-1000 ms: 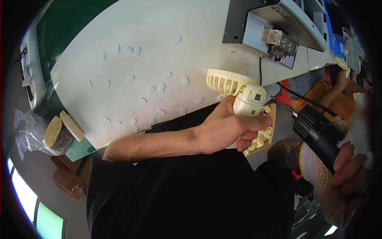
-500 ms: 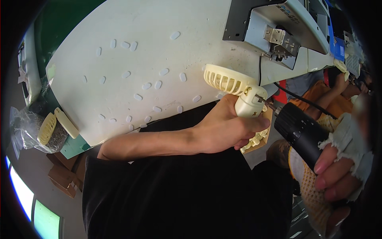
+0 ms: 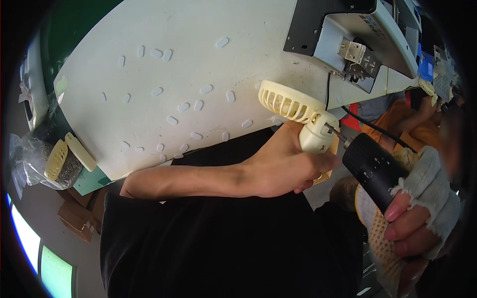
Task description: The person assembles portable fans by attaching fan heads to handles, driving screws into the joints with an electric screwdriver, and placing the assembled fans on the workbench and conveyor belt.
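My left hand (image 3: 278, 169) is closed around the short handle of a cream handheld fan (image 3: 293, 103). Its round slatted head points up and to the left, over the table's edge. In my right hand (image 3: 417, 218), which wears a frayed white fingerless glove with yellow dots, is a black electric screwdriver (image 3: 372, 166). The screwdriver slants up to the left, and its thin bit meets the fan's neck just below the head. Whether a screw sits at the tip is too small to tell. Below the fan, a cardboard box (image 3: 325, 178) is mostly hidden by my left hand.
Several small pale oval pieces (image 3: 184, 106) lie scattered across the white table (image 3: 238, 25). A metal machine (image 3: 367, 37) stands at the far right. Two cream fan parts (image 3: 81, 152) rest by a plastic bag (image 3: 32, 159) at left. A co-worker in orange (image 3: 405, 119) sits beyond on the right.
The fan and my left hand have shifted slightly right and down in the picture, covering more of the cardboard box. The screwdriver's bit stays at the fan's neck while my right hand moves slightly left.
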Demonstrator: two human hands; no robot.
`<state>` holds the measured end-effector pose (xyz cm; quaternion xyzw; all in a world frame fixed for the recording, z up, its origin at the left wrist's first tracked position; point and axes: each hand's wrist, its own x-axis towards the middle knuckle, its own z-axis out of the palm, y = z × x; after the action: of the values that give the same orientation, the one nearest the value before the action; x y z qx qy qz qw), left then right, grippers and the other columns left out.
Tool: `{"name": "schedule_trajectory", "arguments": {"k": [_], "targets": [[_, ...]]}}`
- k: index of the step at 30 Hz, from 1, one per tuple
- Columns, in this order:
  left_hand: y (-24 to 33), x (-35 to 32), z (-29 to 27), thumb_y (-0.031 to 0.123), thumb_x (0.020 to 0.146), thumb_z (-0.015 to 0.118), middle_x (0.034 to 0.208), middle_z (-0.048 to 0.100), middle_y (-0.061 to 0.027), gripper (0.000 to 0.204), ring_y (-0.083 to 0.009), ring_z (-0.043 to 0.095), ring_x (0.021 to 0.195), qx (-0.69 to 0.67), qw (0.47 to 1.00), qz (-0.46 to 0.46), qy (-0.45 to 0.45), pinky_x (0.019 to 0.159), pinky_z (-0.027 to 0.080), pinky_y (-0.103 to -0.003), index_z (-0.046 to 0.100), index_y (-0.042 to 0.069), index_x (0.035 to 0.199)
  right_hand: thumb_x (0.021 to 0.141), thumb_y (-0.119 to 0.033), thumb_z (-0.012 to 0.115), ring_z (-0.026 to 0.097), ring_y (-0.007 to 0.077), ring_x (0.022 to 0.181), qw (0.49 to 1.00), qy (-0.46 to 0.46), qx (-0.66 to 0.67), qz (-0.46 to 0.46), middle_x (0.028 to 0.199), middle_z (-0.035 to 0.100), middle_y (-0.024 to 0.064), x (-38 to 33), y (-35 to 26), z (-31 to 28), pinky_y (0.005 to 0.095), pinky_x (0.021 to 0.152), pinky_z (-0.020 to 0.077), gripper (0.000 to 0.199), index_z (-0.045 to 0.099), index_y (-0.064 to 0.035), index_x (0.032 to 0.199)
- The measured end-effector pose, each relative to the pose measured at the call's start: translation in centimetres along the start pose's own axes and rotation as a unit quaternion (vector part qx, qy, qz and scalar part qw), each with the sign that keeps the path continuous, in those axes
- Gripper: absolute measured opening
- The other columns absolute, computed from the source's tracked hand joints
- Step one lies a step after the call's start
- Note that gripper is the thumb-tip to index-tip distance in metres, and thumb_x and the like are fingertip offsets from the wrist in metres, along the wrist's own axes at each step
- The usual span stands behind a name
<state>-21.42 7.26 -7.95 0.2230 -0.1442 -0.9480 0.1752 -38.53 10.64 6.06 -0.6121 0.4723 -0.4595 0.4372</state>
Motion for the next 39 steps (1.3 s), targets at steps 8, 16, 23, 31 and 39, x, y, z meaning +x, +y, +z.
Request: {"name": "schedule_trajectory", "arguments": {"k": [8, 16, 23, 31, 39], "targets": [[0.4, -0.2, 0.0, 0.010, 0.089, 0.059, 0.058, 0.048, -0.0017, 0.011, -0.0099, 0.045, 0.046, -0.026, 0.999, -0.026, 0.003, 0.044, 0.041, -0.028, 0.052, 0.003, 0.085, 0.091, -0.030, 0.057, 0.048, 0.0148, 0.087, 0.998, -0.030, 0.007, -0.051, 0.084, 0.051, 0.0004, 1.3, -0.7, -0.8, 0.0363, 0.095, 0.0317, 0.023, 0.046, -0.0100, 0.093], [0.7, -0.8, -0.2, 0.014, 0.090, 0.063, 0.057, 0.047, -0.0015, 0.018, -0.0100, 0.045, 0.046, -0.040, 0.998, -0.053, -0.011, 0.044, 0.041, -0.028, 0.054, 0.004, 0.078, 0.093, -0.031, 0.055, 0.046, 0.0135, 0.089, 0.998, -0.015, -0.006, -0.054, 0.087, 0.048, -0.0008, 4.8, 3.8, -1.8, 0.0364, 0.095, 0.0298, 0.020, 0.048, -0.0134, 0.086], [0.8, -1.0, -0.5, 0.014, 0.090, 0.065, 0.056, 0.047, -0.0022, 0.018, -0.0116, 0.046, 0.046, -0.068, 0.996, -0.049, 0.003, 0.045, 0.041, -0.029, 0.054, 0.004, 0.079, 0.092, -0.028, 0.051, 0.047, 0.0138, 0.089, 0.980, -0.082, 0.172, 0.065, 0.090, 0.052, -0.0012, 6.0, 5.3, -4.8, 0.0362, 0.093, 0.0308, 0.015, 0.052, -0.0132, 0.095], [0.7, -0.7, -0.5, 0.013, 0.089, 0.066, 0.055, 0.045, -0.0021, 0.019, -0.0119, 0.045, 0.046, -0.056, 0.997, -0.045, -0.004, 0.045, 0.041, -0.030, 0.052, 0.004, 0.078, 0.087, -0.032, 0.064, 0.059, 0.0196, 0.066, 0.978, -0.185, 0.083, -0.055, 0.057, 0.055, 0.0021, 5.8, -0.8, -3.3, 0.0360, 0.085, 0.0482, 0.044, 0.045, -0.0019, 0.114], [0.4, -0.6, -0.5, 0.013, 0.089, 0.066, 0.055, 0.045, -0.0020, 0.021, -0.0121, 0.045, 0.046, -0.057, 0.997, -0.048, 0.013, 0.045, 0.041, -0.030, 0.052, 0.004, 0.076, 0.084, -0.032, 0.064, 0.050, 0.0162, 0.064, 0.999, -0.030, 0.015, -0.020, 0.065, 0.049, -0.0012, 0.5, -2.0, -1.9, 0.0370, 0.077, 0.0435, 0.041, 0.044, -0.0066, 0.110]]}}
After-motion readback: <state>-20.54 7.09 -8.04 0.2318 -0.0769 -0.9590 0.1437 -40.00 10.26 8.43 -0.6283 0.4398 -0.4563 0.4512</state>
